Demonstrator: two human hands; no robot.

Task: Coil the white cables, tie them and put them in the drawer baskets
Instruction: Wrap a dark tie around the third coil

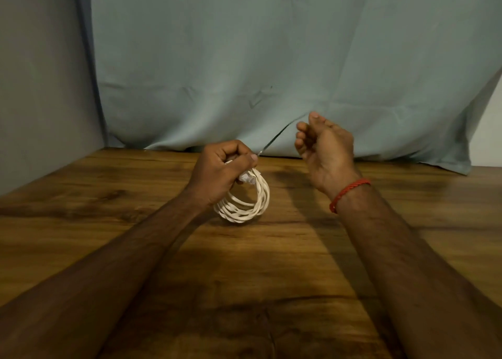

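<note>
A white cable [245,205] wound into a coil of several loops hangs from my left hand [222,168], which is shut on the top of the coil above the wooden table [135,222]. A clear plug end sticks out under my fingers. A thin dark tie [279,134] runs taut from my left thumb up and right to my right hand [323,144]. My right hand pinches the tie's far end between thumb and fingers, raised a little higher than the left. No drawer baskets are in view.
A pale blue-green cloth [271,59] hangs behind the table and rests on its back edge. A grey wall [40,87] stands at the left. A red thread band [347,193] circles my right wrist.
</note>
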